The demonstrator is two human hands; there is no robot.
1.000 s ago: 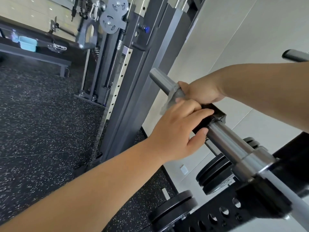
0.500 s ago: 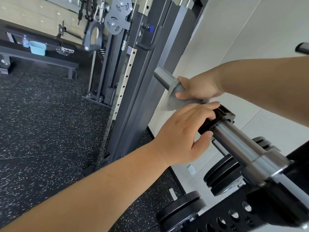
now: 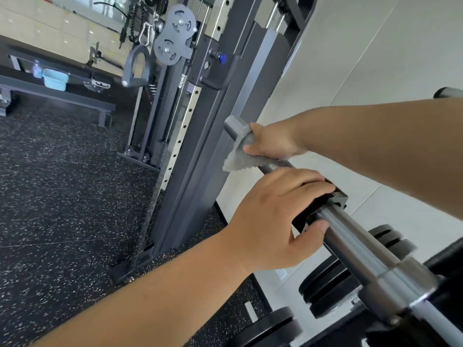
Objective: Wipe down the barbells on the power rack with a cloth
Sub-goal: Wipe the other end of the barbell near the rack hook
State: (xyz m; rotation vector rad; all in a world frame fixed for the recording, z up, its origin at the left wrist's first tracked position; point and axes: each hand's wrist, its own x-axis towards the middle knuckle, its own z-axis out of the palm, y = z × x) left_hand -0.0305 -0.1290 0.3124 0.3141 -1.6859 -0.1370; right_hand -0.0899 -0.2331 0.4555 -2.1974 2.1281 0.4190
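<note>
Speckled rubber gym floor (image 3: 62,196) spreads toward nine o'clock, with the power rack upright (image 3: 200,146) at twelve. At centre, the right hand (image 3: 273,144) clamps a grey cloth (image 3: 240,159) round the tip of the barbell sleeve (image 3: 355,236). Toward four o'clock, the left hand (image 3: 270,221) has its fingers curled over a black collar (image 3: 335,196). Wiping looks barely begun, with the shaft and any other bars likely left.

Cloth (image 3: 246,160): plain mid grey. Barbell sleeve (image 3: 355,242): silver-grey; collar (image 3: 315,209) black. Weight plates (image 3: 333,284), lower right: black. Floor (image 3: 62,196): black, white and tan speckle. Rack upright (image 3: 200,146): dark grey; knob (image 3: 223,58) blue. Tub (image 3: 55,79), upper left: pale blue.
</note>
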